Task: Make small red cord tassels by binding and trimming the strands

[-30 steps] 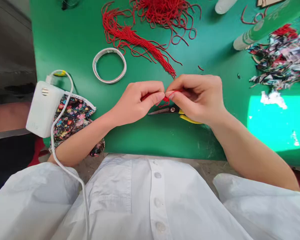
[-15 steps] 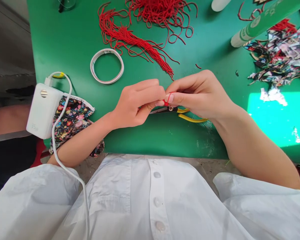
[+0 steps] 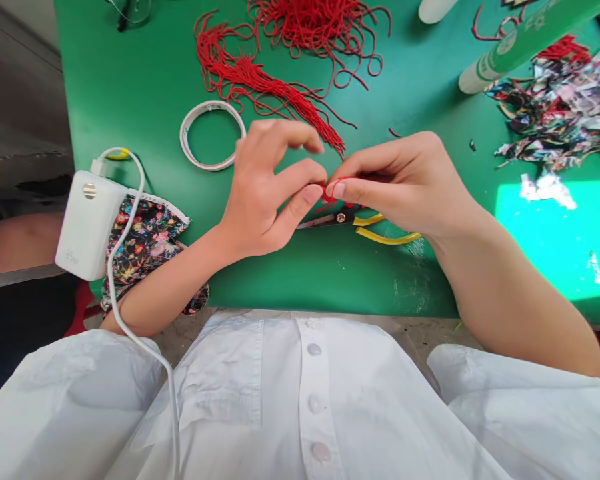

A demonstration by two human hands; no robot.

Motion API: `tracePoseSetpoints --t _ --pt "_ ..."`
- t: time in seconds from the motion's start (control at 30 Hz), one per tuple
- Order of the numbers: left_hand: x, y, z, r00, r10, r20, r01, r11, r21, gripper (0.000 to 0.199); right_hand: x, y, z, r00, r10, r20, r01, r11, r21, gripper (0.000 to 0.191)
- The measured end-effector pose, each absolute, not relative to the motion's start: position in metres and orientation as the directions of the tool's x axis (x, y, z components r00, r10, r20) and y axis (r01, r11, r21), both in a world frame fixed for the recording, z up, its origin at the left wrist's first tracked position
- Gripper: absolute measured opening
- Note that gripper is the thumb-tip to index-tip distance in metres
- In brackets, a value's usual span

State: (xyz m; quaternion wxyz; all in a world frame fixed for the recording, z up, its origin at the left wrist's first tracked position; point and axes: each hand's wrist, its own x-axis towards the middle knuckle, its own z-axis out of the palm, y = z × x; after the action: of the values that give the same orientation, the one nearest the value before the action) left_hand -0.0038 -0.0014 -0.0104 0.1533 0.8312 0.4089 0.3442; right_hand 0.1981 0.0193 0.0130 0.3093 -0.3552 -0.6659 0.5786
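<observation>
A short red cord (image 3: 327,195) is pinched between my two hands over the middle of the green table. My left hand (image 3: 275,190) grips it between thumb and index finger, its other fingers raised and curled. On the right, my right hand (image 3: 395,183) pinches the same cord, with a thin loop of it over the thumb. Just below the fingertips lie scissors (image 3: 341,218) with yellow handles, partly covered by my right hand. Past the hands, a bundle of red cords (image 3: 275,87) stretches toward them.
A tape roll (image 3: 184,137) lies left of the bundle. At the left edge a white power bank (image 3: 83,227) with a cable rests on floral fabric (image 3: 147,230). A tangled red cord heap (image 3: 317,27), a green tube (image 3: 525,43) and fabric scraps (image 3: 560,113) lie farther back.
The upper fingers of my left hand have lifted away, while thumb and index stay at the cord. My right hand keeps its pinch with only a slight shift.
</observation>
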Motion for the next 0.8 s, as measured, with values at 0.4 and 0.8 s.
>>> tracePoseSetpoints --t 0.4,0.8 --pt "-0.002 -0.011 -0.015 0.516 0.806 0.290 0.555 -0.573 0.603 0.035 0.198 0.017 0.011 -0.598 0.798 -0.075 0.229 0.081 -0.970 0.018" --pt "0.003 -0.007 -0.003 0.598 0.799 0.057 0.451 -0.395 0.800 0.036 0.203 0.022 0.007 -0.676 0.726 0.125 0.379 0.488 -0.786 0.021"
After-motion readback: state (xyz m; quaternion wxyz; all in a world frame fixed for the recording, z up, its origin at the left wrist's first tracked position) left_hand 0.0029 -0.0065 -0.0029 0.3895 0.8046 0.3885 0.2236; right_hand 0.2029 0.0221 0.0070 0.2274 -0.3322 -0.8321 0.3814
